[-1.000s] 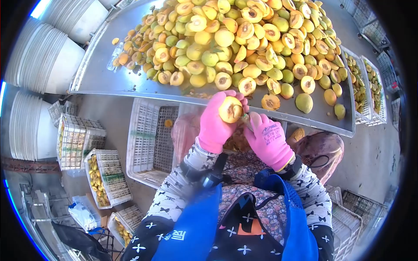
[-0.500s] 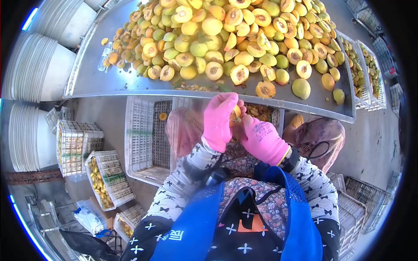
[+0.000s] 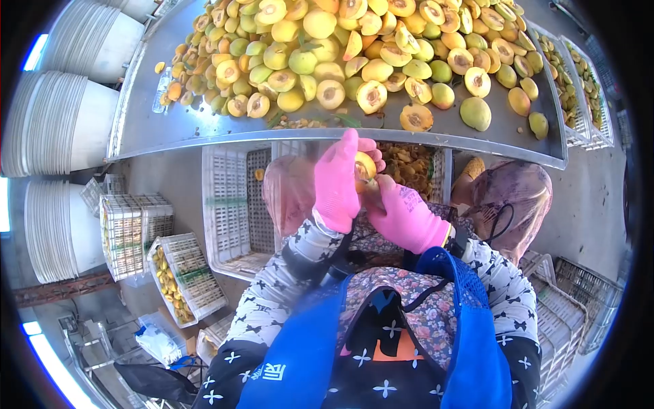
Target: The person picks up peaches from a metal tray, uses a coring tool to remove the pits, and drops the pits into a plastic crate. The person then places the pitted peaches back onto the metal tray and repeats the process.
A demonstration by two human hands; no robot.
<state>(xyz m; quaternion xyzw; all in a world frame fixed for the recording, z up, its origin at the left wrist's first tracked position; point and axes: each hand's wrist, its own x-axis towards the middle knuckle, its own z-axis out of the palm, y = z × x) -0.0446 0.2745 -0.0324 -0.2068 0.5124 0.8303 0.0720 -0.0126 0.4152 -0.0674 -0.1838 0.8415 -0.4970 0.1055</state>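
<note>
My left hand [image 3: 338,183], in a pink glove, is closed around a halved yellow fruit [image 3: 365,165] just in front of the metal table edge. The cut face of the fruit is partly visible between the fingers. My right hand [image 3: 407,217], gloved in pink too, has its fingers pressed together right below the fruit; whatever they grip is too small to make out. Beyond both hands, a large heap of halved fruit [image 3: 330,94] covers much of the metal table [image 3: 238,136].
A white crate [image 3: 228,204] stands below the table at left, and a crate of fruit pieces [image 3: 407,167] lies behind my hands. More crates of fruit [image 3: 193,278] sit at lower left. Stacked white tubs [image 3: 51,123] line the left side. A plastic bottle [image 3: 163,88] rests on the table.
The view has shifted slightly. My left fingers have opened out a little, and more of the fruit's cut face shows. My right hand has moved slightly down from the fruit.
</note>
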